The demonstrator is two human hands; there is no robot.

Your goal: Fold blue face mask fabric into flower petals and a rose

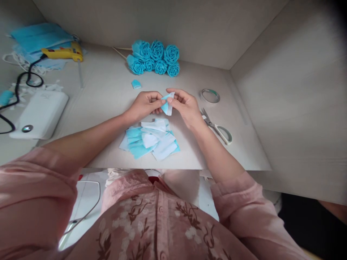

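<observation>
Between my two hands is a small piece of blue and white mask fabric (168, 105), partly folded. My left hand (146, 104) pinches its left side between thumb and fingers. On the other side my right hand (184, 104) grips the white edge, thumb in front. Below them on the table lies a loose pile of cut mask fabric pieces (151, 139), blue and white. A small folded blue piece (136, 84) rests just beyond my left hand. Farther back, several blue fabric roses (155, 57) lie together, with thin sticks showing at their left.
Scissors (218, 128) and a roll of tape (210, 96) lie to the right. At left are a yellow glue gun (65, 53) with a black cord, a stack of blue face masks (40, 36), white scraps and a white power bank (40, 113). Panels enclose the table (238, 151) behind and at right.
</observation>
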